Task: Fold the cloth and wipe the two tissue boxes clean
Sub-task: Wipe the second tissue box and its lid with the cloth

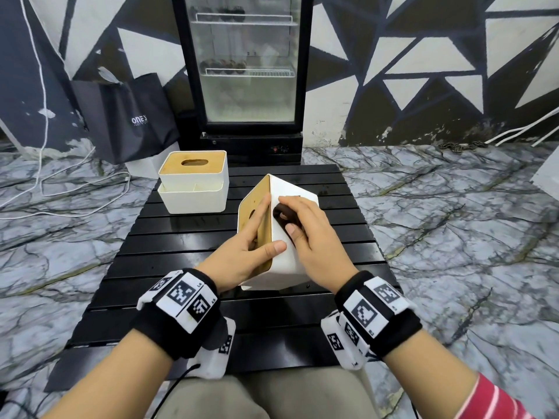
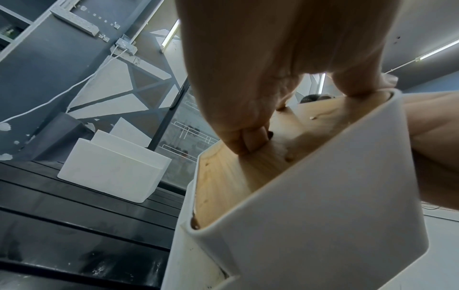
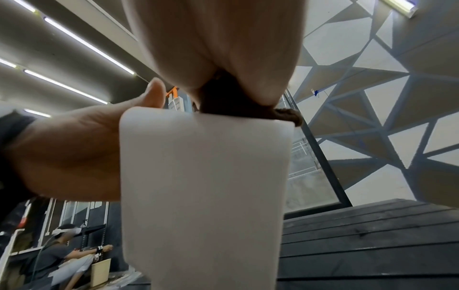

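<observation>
A white tissue box (image 1: pixel 284 264) with a wooden lid (image 1: pixel 261 204) stands tipped on the black slatted table (image 1: pixel 187 246), lid facing left. My left hand (image 1: pixel 251 246) grips it, fingers hooked into the lid slot and thumb on the white side (image 2: pixel 323 206). My right hand (image 1: pixel 305 234) presses a dark folded cloth (image 1: pixel 282 217) against that white side; in the right wrist view the cloth (image 3: pixel 231 102) shows bunched under the palm at the box's top edge (image 3: pixel 203 176). A second white tissue box (image 1: pixel 193 182) with a wooden lid sits upright at the table's back left (image 2: pixel 111 168).
Behind the table stands a glass-door fridge (image 1: pixel 246 71). A black shopping bag (image 1: pixel 127 116) leans on the wall at the left, and white cables (image 1: pixel 75 189) trail over the marble floor. Another person (image 3: pixel 62 255) sits in the background of the right wrist view.
</observation>
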